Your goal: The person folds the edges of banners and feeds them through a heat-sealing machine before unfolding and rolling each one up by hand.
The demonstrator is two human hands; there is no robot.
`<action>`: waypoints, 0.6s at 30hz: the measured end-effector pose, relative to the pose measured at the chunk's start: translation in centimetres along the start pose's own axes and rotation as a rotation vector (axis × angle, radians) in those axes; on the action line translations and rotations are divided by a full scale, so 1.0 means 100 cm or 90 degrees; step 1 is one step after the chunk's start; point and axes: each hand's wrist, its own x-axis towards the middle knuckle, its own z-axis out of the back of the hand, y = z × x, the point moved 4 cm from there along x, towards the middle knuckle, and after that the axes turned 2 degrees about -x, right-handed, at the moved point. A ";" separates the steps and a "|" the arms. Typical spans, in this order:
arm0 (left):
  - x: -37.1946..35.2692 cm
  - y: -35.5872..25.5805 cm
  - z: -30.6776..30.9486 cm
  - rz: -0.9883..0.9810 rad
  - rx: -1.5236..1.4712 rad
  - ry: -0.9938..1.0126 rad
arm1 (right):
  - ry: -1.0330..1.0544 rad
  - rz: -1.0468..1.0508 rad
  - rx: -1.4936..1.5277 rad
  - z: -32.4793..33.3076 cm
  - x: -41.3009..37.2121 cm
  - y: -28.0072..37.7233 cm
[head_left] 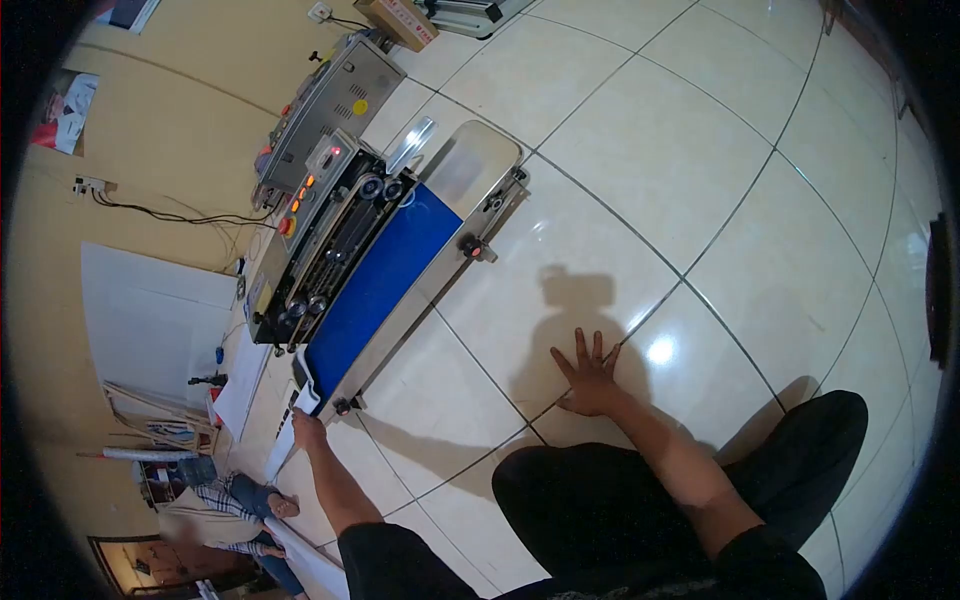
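Observation:
A band sealer with a blue conveyor belt stands on the floor to my left. My left hand is at the near end of the belt, fingers closed on a flat white strip with black marks. The strip looks like a plastic bag, but its far part is hard to make out. Beside that hand, a white curved piece sits at the belt's end. My right hand lies on the tiled floor, fingers spread, holding nothing.
A grey metal machine and a cardboard box stand beyond the sealer. White boards lean on the wall, where cables hang. Another person sits at the lower left. My bent legs are in front.

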 end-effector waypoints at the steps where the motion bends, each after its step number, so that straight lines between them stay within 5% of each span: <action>1: -0.011 0.014 -0.008 -0.090 -0.054 -0.152 | -0.007 0.000 -0.001 0.000 -0.001 0.001; 4: -0.085 0.035 0.031 -0.302 -0.180 -0.448 | -0.015 -0.001 -0.003 0.006 -0.005 0.004; 7: -0.182 0.044 0.131 -0.420 -0.344 -0.535 | -0.085 0.005 -0.016 0.001 -0.011 0.005; 9: -0.212 0.053 0.207 -0.517 -0.267 -0.603 | -0.113 0.023 -0.038 -0.011 -0.018 0.007; 10: -0.255 0.035 0.269 -0.472 -0.290 -0.635 | -0.147 0.034 -0.048 -0.012 -0.023 0.012; 11: -0.264 0.035 0.300 -0.513 -0.403 -0.654 | -0.151 0.049 -0.058 -0.017 -0.033 0.026; 12: -0.298 0.005 0.357 -0.605 -0.624 -0.598 | -0.201 0.183 0.124 -0.021 -0.048 0.053; 13: -0.312 -0.017 0.400 -0.703 -0.944 -0.448 | -0.243 0.315 0.306 -0.019 -0.064 0.079; 14: -0.344 -0.037 0.450 -0.709 -0.960 -0.456 | -0.256 0.378 0.290 0.005 -0.101 0.114; 15: -0.378 -0.046 0.502 -0.713 -0.783 -0.641 | -0.269 0.440 0.269 0.038 -0.148 0.153; 17: -0.425 -0.056 0.584 -0.707 -0.754 -0.800 | -0.256 0.477 0.260 0.069 -0.192 0.189; 18: -0.401 -0.054 0.637 -0.724 -0.510 -1.049 | -0.288 0.455 0.231 0.073 -0.198 0.192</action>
